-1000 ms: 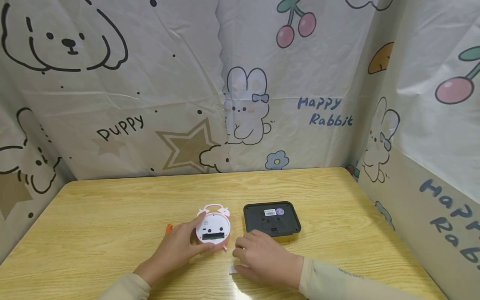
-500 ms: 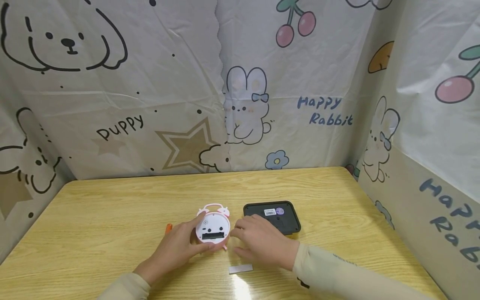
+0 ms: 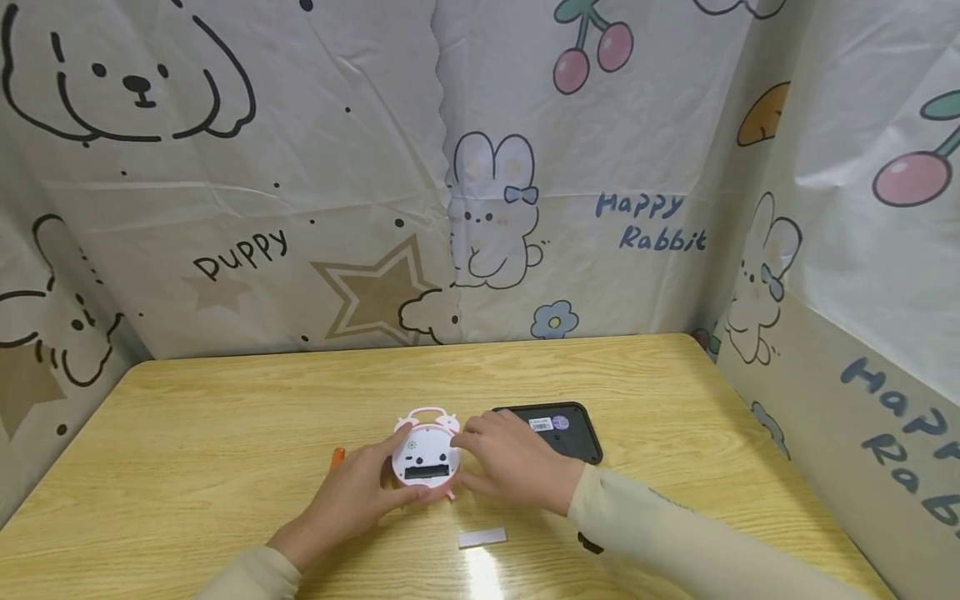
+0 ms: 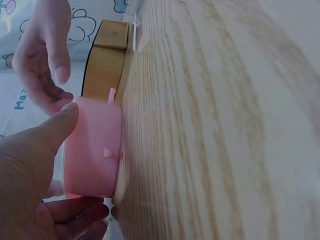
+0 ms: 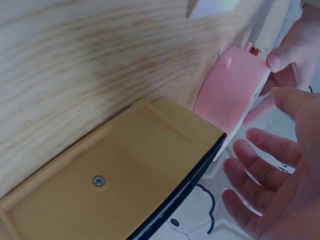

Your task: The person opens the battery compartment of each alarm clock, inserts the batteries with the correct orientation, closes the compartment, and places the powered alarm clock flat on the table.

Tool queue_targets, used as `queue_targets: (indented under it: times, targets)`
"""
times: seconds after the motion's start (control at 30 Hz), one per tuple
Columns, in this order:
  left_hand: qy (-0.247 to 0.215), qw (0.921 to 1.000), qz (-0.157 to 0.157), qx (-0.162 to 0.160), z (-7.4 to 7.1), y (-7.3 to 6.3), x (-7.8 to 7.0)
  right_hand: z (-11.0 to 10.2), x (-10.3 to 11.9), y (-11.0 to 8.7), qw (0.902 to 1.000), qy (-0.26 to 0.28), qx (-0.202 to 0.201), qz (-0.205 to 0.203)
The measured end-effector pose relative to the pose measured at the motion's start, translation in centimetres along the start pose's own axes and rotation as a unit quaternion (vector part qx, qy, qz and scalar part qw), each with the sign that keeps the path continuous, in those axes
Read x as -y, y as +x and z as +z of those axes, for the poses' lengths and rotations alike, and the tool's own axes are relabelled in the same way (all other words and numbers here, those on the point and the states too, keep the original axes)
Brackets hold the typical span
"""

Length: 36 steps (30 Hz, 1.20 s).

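Observation:
A pink and white twin-bell alarm clock [image 3: 432,443] lies face down on the table, its white back up and its battery slot uncovered. My left hand [image 3: 352,483] grips the clock's left side; in the left wrist view the thumb presses one end of the pink casing [image 4: 95,145] and the fingers curl at the other. My right hand [image 3: 525,462] hovers at the clock's right rim, holding nothing. Its fingers are spread and slightly bent in the right wrist view. A small white strip [image 3: 482,538] lies on the table in front of the clock.
Right of the clock sits a rectangular black-backed device [image 3: 581,442] with a mustard-yellow side [image 5: 135,165], partly hidden by my right hand. An orange object [image 3: 337,457] peeks out behind my left hand. Printed sheets [image 3: 360,167] hang around the table.
My right hand has moved away from the white strip, up and left to the clock's right rim, exposing the strip. My left hand and the clock have stayed put.

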State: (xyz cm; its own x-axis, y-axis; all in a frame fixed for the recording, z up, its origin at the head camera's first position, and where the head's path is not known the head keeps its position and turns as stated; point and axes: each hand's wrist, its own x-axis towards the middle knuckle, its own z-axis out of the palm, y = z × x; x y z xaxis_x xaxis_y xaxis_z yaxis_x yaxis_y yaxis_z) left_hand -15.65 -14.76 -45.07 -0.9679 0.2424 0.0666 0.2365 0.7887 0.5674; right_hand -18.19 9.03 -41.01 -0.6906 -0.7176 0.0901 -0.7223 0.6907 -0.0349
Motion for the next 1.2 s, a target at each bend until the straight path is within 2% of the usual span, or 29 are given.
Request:
queue_targets:
  times: [0.1,0.37,0.87,1.2]
  targets:
    - [0.002,1.0,-0.003,0.001,-0.1,0.0,-0.1,0.0,-0.1,0.4,0.9999,0.004,0.01,0.009]
    - [-0.008,0.9999,0.012,-0.001,-0.1,-0.1,0.0,0.2,-0.5,1.0,0.9994,0.004,0.022,0.026]
    - [0.006,1.0,-0.003,0.002,-0.1,0.0,-0.2,0.3,-0.3,1.9,0.9977,0.005,0.052,0.044]
    - [-0.006,1.0,0.007,0.003,-0.1,0.0,0.0,0.2,-0.3,2.6,0.9961,0.023,0.072,0.045]
